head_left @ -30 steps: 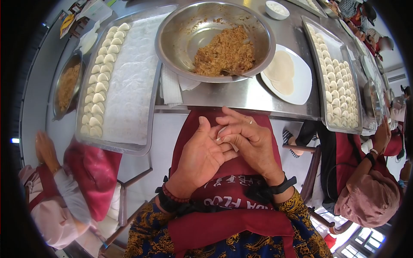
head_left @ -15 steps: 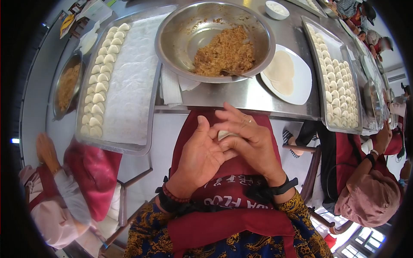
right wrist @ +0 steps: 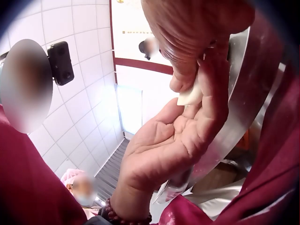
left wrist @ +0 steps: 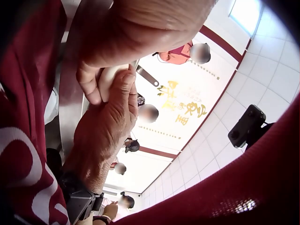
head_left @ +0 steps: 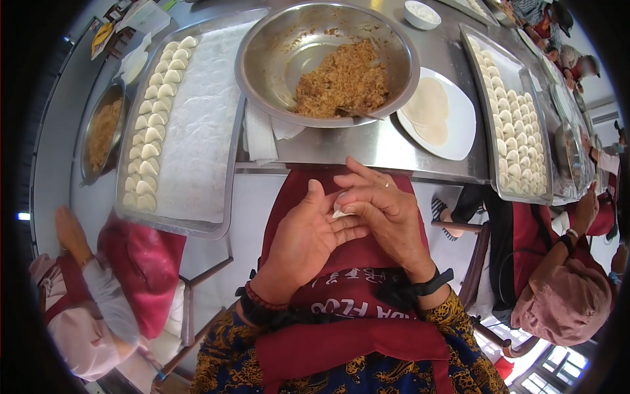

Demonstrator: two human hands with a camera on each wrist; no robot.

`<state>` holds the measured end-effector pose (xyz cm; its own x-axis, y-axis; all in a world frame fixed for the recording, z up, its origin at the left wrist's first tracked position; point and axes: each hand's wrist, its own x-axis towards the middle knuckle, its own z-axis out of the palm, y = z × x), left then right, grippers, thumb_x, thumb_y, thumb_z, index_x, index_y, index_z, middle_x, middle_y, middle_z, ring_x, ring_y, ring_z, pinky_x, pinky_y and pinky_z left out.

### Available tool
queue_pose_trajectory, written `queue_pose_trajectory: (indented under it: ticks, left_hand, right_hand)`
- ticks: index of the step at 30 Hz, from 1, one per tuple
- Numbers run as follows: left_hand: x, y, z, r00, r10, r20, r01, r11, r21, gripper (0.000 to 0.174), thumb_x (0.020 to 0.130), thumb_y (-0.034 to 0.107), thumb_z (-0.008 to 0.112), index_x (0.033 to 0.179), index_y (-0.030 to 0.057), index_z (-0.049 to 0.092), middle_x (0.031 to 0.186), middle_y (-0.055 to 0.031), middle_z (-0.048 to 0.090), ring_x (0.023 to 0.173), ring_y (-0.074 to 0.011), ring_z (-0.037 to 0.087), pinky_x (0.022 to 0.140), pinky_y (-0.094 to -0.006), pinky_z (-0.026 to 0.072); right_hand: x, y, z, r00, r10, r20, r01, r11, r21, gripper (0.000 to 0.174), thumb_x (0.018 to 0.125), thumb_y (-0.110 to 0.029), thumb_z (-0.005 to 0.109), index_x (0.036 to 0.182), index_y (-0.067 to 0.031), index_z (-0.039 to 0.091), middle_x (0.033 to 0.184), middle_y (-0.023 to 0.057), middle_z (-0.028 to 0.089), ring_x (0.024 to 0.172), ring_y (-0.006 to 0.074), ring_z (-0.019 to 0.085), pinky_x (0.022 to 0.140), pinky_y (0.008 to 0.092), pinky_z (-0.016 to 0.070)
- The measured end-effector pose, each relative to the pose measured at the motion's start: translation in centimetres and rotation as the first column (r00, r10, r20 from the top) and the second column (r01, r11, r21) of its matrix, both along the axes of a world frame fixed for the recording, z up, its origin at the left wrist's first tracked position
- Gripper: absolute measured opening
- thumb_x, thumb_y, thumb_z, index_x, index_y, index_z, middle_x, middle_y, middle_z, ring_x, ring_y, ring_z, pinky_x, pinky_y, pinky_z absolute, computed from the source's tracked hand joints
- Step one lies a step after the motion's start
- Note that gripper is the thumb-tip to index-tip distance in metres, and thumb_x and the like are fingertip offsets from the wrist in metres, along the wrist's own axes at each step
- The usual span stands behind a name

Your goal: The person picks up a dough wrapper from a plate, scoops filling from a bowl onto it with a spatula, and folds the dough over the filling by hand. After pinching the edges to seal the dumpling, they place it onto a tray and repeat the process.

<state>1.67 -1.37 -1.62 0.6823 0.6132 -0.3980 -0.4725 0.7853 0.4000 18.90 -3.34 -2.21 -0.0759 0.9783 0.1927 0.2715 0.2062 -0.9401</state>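
A small white dumpling [head_left: 338,212] sits between the two hands, above the lap and mostly hidden by fingers. My left hand [head_left: 302,231] lies palm up beneath it, thumb raised and apart, fingers extended and supporting the dough. From the right, my right hand [head_left: 388,223] pinches the dumpling with thumb and index finger while other fingers stretch forward. In the left wrist view, the pale folded dough [left wrist: 108,83] shows under the right thumb [left wrist: 123,84]. A corner of the dumpling [right wrist: 189,97] sticks out in the right wrist view.
Ahead on the steel table stands a large bowl [head_left: 262,79] of brown filling. A tray [head_left: 197,157] with rows of dumplings lies left. Right are a plate [head_left: 462,134] with round wrappers and another dumpling tray [head_left: 489,131]. People sit at both sides.
The dumpling has shifted slightly between the hands and shows less than half a second ago. Right thumb and fingers have moved a little along it; both hands stay over the lap.
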Motion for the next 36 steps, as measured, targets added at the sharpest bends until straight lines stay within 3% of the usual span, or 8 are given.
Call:
queue_pose_trajectory:
  ticks: [6,9,16,18,22,24,34,36]
  left_hand:
    - [0.3,0.0,0.4,0.99,0.129,0.052,-0.127,0.991,-0.045,0.066,0.104,0.051,0.027,0.137,-0.0051,0.039,0.134,-0.0164,0.049,0.124,-0.0257,0.05,0.11,-0.0484,0.0373]
    - [0.2,0.0,0.4,0.985,0.141,0.099,-0.138,0.99,-0.042,0.064,0.105,0.049,0.026,0.136,-0.0056,0.039,0.134,-0.0164,0.049,0.125,-0.0255,0.049,0.111,-0.0478,0.0374]
    - [0.5,-0.3,0.5,0.983,0.16,0.092,-0.152,0.984,-0.087,0.057,0.106,0.043,0.027,0.134,-0.0047,0.04,0.135,-0.0162,0.048,0.127,-0.0253,0.048,0.112,-0.0478,0.0364]
    - [0.6,-0.3,0.6,0.983,0.164,0.082,-0.157,0.984,-0.089,0.056,0.106,0.043,0.027,0.134,-0.0046,0.04,0.135,-0.0161,0.048,0.127,-0.0253,0.048,0.113,-0.0475,0.0362]
    - [0.5,-0.3,0.7,0.977,0.191,0.091,-0.181,0.978,-0.107,0.056,0.107,0.042,0.028,0.135,-0.0053,0.039,0.135,-0.0156,0.049,0.127,-0.025,0.048,0.113,-0.0461,0.0363]
    - [0.5,-0.4,0.7,0.974,0.212,0.082,-0.201,0.971,-0.129,0.056,0.107,0.041,0.028,0.136,-0.0056,0.04,0.134,-0.0154,0.049,0.127,-0.025,0.048,0.113,-0.0457,0.0361]
    - [1.0,-0.6,0.1,0.958,0.255,0.13,-0.233,0.959,-0.162,0.052,0.107,0.039,0.031,0.133,-0.003,0.045,0.132,-0.0126,0.052,0.126,-0.0228,0.049,0.112,-0.0431,0.0366]
    - [0.9,-0.6,0.1,0.955,0.265,0.13,-0.241,0.955,-0.172,0.051,0.107,0.039,0.03,0.132,-0.0023,0.045,0.131,-0.0121,0.052,0.126,-0.0225,0.049,0.112,-0.0427,0.0368]
  right_hand:
    - [-0.6,-0.1,0.3,0.977,-0.047,-0.207,0.027,0.995,-0.098,0.016,0.086,-0.012,0.07,0.101,-0.008,0.074,0.117,0.0108,0.07,0.133,0.0297,0.05,0.108,0.0412,0.0356]
    - [-0.5,-0.1,0.0,0.993,-0.015,-0.12,0.006,0.998,-0.069,0.016,0.086,-0.011,0.07,0.101,-0.0085,0.075,0.117,0.0105,0.07,0.133,0.0296,0.049,0.108,0.0407,0.0353]
    - [-0.4,-0.2,-0.2,0.982,-0.014,-0.187,0.004,0.999,-0.054,0.01,0.088,-0.01,0.068,0.095,-0.009,0.074,0.114,0.009,0.071,0.131,0.0286,0.052,0.108,0.0424,0.0342]
    - [-0.3,-0.1,-0.2,0.995,0.021,-0.096,-0.021,1.0,0.002,0.009,0.087,-0.013,0.069,0.093,-0.0089,0.074,0.114,0.0078,0.071,0.13,0.0281,0.053,0.107,0.0425,0.0348]
    - [-0.5,0.1,0.0,0.993,0.044,-0.11,-0.043,0.999,0.018,0.011,0.084,-0.016,0.071,0.093,-0.0094,0.074,0.113,0.0065,0.072,0.132,0.0277,0.051,0.107,0.0417,0.035]
    - [-1.3,0.0,0.5,0.978,-0.093,-0.187,0.088,0.995,-0.035,0.013,0.084,-0.019,0.072,0.093,-0.0104,0.074,0.112,0.0057,0.072,0.134,0.0277,0.049,0.106,0.0413,0.0344]
    - [-0.5,0.0,-0.1,1.0,0.005,0.022,-0.008,0.988,0.151,0.022,0.082,-0.021,0.072,0.102,-0.0139,0.075,0.118,0.0062,0.07,0.137,0.0273,0.045,0.104,0.0404,0.0349]
    - [-1.3,0.0,0.9,0.991,-0.128,-0.046,0.132,0.986,0.103,0.023,0.081,-0.021,0.072,0.103,-0.0136,0.074,0.118,0.0047,0.07,0.138,0.0281,0.044,0.103,0.0395,0.0368]
